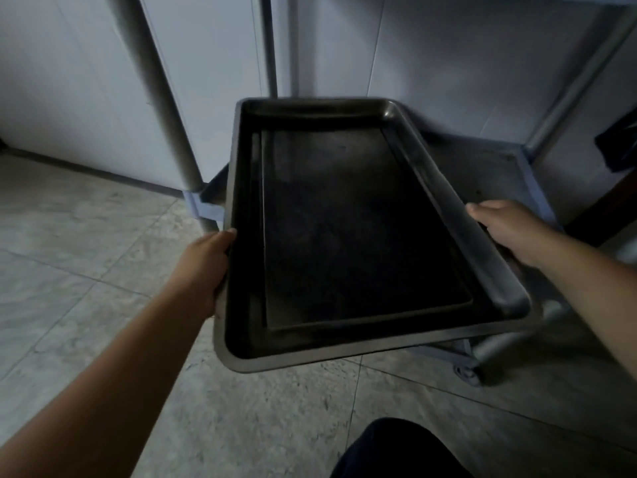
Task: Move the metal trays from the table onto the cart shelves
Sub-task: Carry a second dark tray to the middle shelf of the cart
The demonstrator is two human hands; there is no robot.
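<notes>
A dark rectangular metal tray (344,219) fills the middle of the view, held level above the floor. My left hand (206,267) grips its left long rim and my right hand (506,229) grips its right long rim. The tray's far end reaches over the low bottom shelf (482,160) of the metal cart. Only part of that shelf shows past the tray; the rest is hidden under it.
The cart's round uprights stand at the left (165,108) and right (572,81), with a caster wheel (468,372) near the floor. A pale wall stands behind the cart. Tiled floor (86,253) spreads to the left. My dark-clothed knee (393,450) is at the bottom.
</notes>
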